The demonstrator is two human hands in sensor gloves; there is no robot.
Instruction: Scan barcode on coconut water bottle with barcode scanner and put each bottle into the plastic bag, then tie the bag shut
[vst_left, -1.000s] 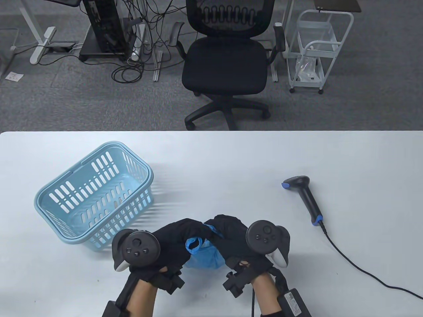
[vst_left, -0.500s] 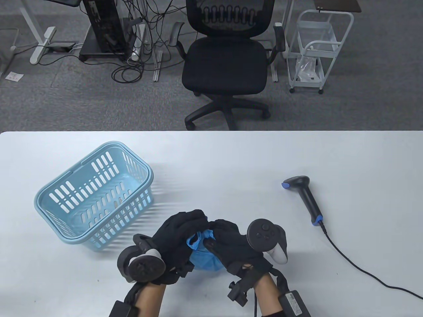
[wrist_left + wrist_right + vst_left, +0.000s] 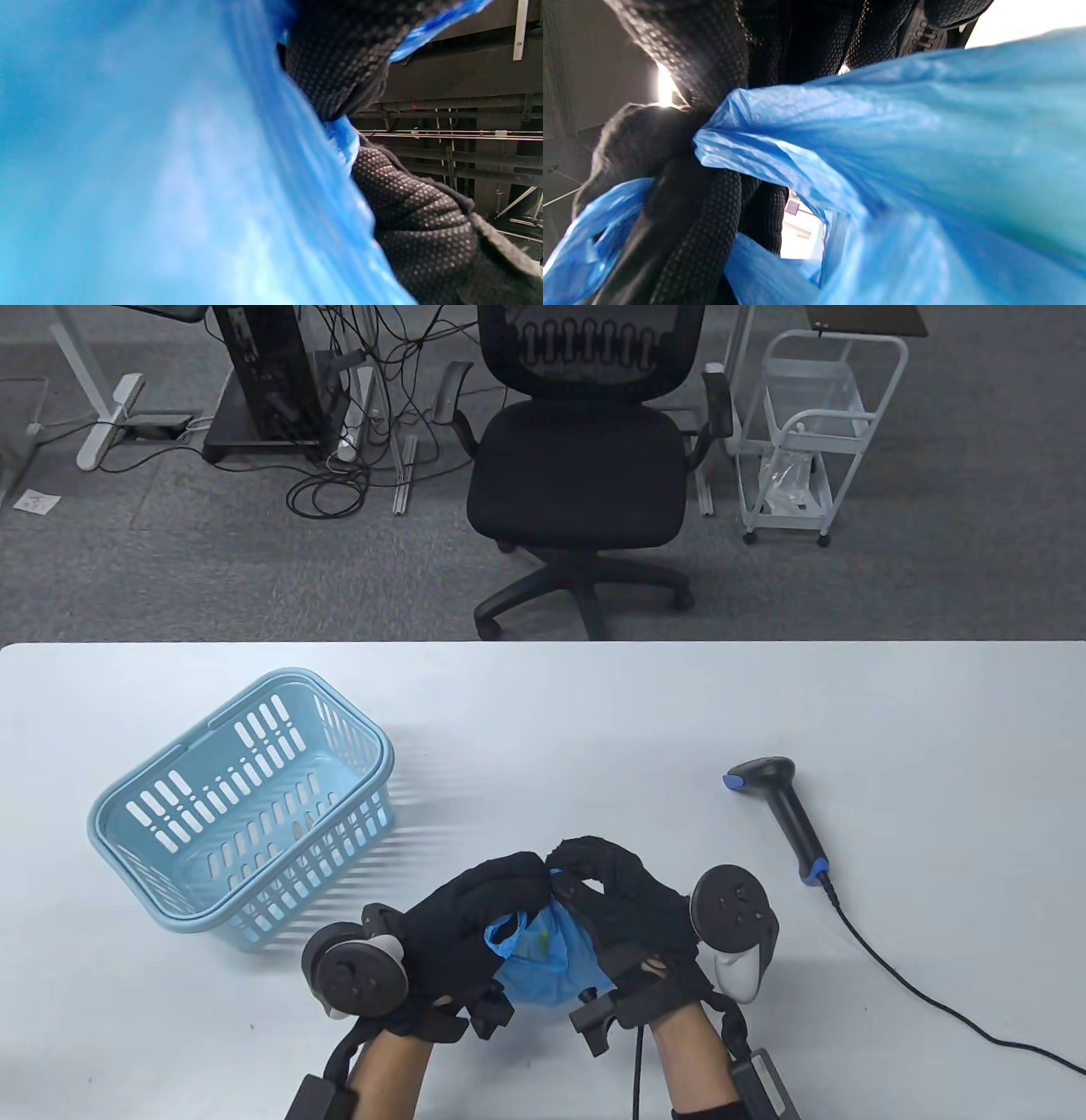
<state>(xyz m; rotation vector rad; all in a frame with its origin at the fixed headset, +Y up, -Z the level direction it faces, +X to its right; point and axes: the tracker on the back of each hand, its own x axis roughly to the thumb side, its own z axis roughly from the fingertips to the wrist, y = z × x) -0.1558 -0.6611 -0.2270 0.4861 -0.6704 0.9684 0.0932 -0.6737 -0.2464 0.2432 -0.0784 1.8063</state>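
Observation:
A blue plastic bag (image 3: 547,954) stands near the table's front edge between both hands, bulging with something greenish inside; the bottles themselves are hidden. My left hand (image 3: 475,912) grips a bag handle (image 3: 502,937) on the bag's left side. My right hand (image 3: 615,891) curls over the top right and pinches the bunched plastic at the bag's mouth, where the fingertips of both hands meet. In the right wrist view the twisted bag neck (image 3: 746,140) runs between gloved fingers (image 3: 700,228). The left wrist view is filled by blue bag film (image 3: 148,169). The black barcode scanner (image 3: 785,814) lies alone to the right.
A light blue basket (image 3: 246,806) sits at the left of the white table (image 3: 933,712), tilted, close to my left hand. The scanner's cable (image 3: 916,984) trails to the right edge. An office chair (image 3: 585,466) stands beyond the table's far edge.
Both hands have turned and closed in over the bag top. The right hand rolled outward to the right, its tracker swinging away, and more of the bag shows between the hands.

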